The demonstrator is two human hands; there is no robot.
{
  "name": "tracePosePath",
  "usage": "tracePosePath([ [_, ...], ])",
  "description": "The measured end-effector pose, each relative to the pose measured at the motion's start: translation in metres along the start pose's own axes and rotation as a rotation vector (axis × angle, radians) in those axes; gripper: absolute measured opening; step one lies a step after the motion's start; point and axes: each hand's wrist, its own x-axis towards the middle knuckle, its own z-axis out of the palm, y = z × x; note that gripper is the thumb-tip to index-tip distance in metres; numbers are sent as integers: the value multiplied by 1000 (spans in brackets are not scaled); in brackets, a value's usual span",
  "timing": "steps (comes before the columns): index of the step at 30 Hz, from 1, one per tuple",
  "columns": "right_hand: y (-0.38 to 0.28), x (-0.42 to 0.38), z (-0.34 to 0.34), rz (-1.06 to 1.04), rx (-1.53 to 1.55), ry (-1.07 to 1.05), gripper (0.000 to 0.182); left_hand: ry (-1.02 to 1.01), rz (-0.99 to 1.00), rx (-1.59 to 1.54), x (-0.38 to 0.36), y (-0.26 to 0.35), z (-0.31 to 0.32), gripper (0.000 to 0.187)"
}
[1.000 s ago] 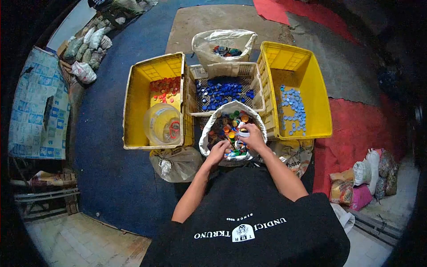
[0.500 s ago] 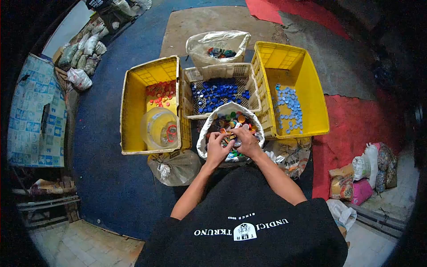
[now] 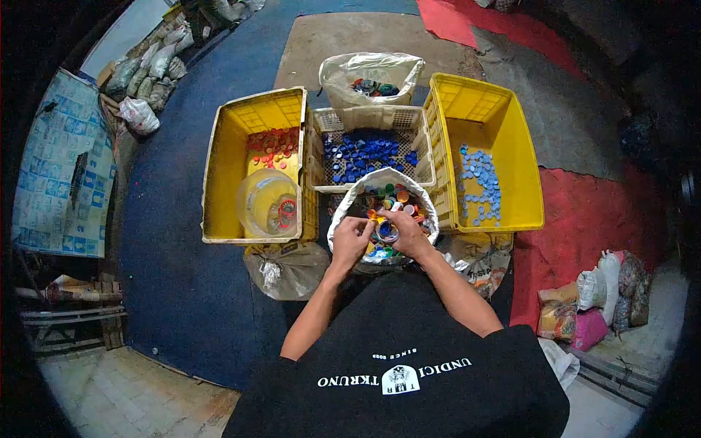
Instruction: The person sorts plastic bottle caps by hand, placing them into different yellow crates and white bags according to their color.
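"Where are the mixed caps?"

"In the white sack, partly hidden beneath the left hand and right hand."

"Are those hands grasping any?"

"Their fingers are bent (both sets), but whether either grips a cap, one cannot tell."

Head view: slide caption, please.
Left hand and right hand at a white sack of mixed caps; nearby crates hold red caps, dark-blue caps and light-blue caps.
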Motion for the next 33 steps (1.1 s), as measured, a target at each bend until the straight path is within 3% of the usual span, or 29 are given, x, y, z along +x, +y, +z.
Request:
tracePosePath([
  [2,0,0,-1,-3,1,-15,71,60,32,-83,0,-12,3,24],
  [5,-10,3,-9,67,-41,-68,69,-185,-285,-190,5,-30,5,22],
  [6,-8,3,-10,66,-43,-71,69,-184,-286,-193,7,-52,16,22],
  [8,-1,4,-12,113,-66,-116,71,-221,-570,-733,9,-83,33,21],
  [9,-10,7,-20,179,-118,-151,75,-286,-647,-856,9,-52,16,22],
  [12,17,2,-19,136,-185,-115,78,-119,-599,-1072,7,-57,21,26],
  [16,32,-6,-19,357,-432,-107,88,-133,-565,-1054,1,-59,-9,21],
  [18,25,-10,-9,318,-553,-64,85,-106,-563,-1052,-3,-58,-19,24],
  [20,17,-5,5,250,-622,-104,68,-55,-546,-1124,-7,-65,-25,30],
  [21,24,-1,20,312,-528,-246,46,-85,-578,-1089,-11,-67,-32,33],
  [22,12,5,26,241,-533,-317,29,-77,-582,-1088,-14,-59,-38,33],
  [24,24,10,62,195,-382,-556,24,-16,-629,-1055,-20,-43,-46,27],
  [26,20,11,88,113,-300,-584,21,14,-632,-1033,-28,-43,-50,30],
  [30,29,8,122,235,-404,-562,20,16,-657,-1000,-41,-70,-54,34],
  [33,37,5,117,284,-338,-556,19,-94,-641,-1040,-51,-91,-54,28],
])
